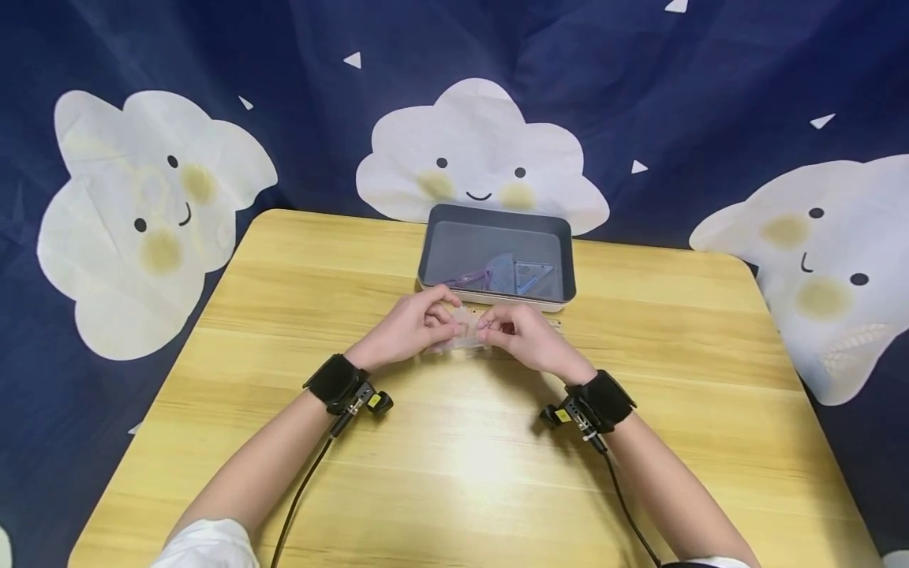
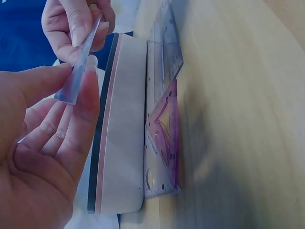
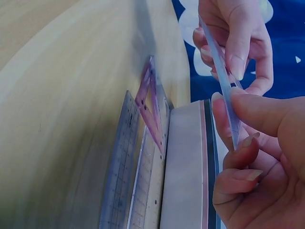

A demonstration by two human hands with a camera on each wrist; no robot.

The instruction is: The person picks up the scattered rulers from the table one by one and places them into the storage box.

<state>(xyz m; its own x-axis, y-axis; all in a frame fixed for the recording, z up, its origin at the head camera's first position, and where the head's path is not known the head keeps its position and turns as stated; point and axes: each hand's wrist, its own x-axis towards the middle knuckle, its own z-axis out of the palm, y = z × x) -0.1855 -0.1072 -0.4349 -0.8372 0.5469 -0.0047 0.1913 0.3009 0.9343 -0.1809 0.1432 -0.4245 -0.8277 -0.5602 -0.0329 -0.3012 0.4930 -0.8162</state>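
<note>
Between the two hands, just above the table (image 1: 298,300), a clear plastic ruler piece (image 1: 465,330) is held at both ends. The left hand (image 1: 410,327) pinches one end between thumb and fingertips; in the left wrist view that end (image 2: 76,76) sits edge-on between the thumb and a forefinger, with the other fingers loosely spread below it. The right hand (image 1: 521,335) pinches the other end, its fingers curled around the thin strip (image 3: 224,76), as the right wrist view shows.

Just beyond the hands stands a grey tray (image 1: 497,217) with a pale outer wall. Inside it lie a clear set square (image 1: 533,278), a protractor-like piece (image 1: 500,272) and a purple-tinted piece (image 1: 469,278).

Below the hands, flat on the table and pressed against the tray's near wall (image 2: 124,133), lies a long clear ruler (image 2: 159,95) with a purple set square (image 2: 167,129) resting on it; the right wrist view shows the same pair, the ruler (image 3: 128,181) and the purple triangle (image 3: 150,109), right beside the tray.

Behind the table hangs a dark blue cloth (image 1: 710,79) printed with smiling white clouds. Each wrist wears a black band carrying a small camera.
</note>
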